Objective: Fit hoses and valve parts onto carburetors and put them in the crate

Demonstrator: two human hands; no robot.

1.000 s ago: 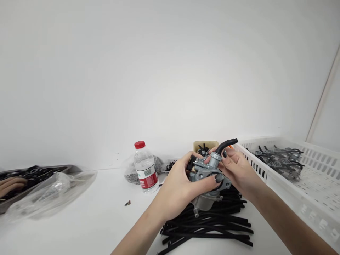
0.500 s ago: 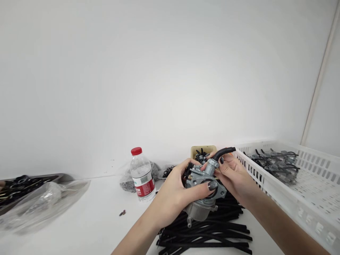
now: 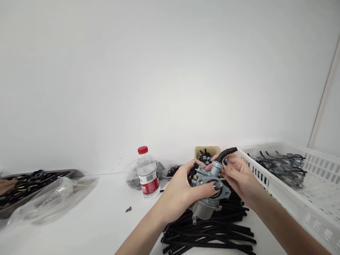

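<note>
Head view: the fingers of the left hand (image 3: 179, 196) are clamped on the body of a metal carburetor (image 3: 205, 177), its thumb laid across the near face while the other fingertips go out of sight behind. The right hand (image 3: 240, 179) has its thumb and fingers drawn together at the carburetor's neck, where a collar (image 3: 217, 164) meets a bent black rubber elbow (image 3: 227, 153); whether they press on metal or rubber cannot be told. The carburetor is held up in front of the person, between the two palms, its long axis leaning from the bowl (image 3: 204, 209) at lower left to the collar at upper right. From there the elbow bends to the right, so that end is nearer the right hand, while the body is deep in the left.

Below the carburetor, a pile of black tubes (image 3: 212, 244) lies mostly crosswise on the white counter (image 3: 106, 219). Just beyond the hands stands a yellowish tub (image 3: 197, 151) of small parts, with a shallow tray of black rings (image 3: 174, 170) to its left. Farther left are a red-capped bottle (image 3: 148, 171) and a bag of grey bits (image 3: 134, 181). On the right, near the right forearm, a white crate (image 3: 289, 203) holds similar metal units (image 3: 281, 166). Well apart at far left, a co-worker's hand (image 3: 7, 186) is at a dark tray (image 3: 71, 173).
</note>
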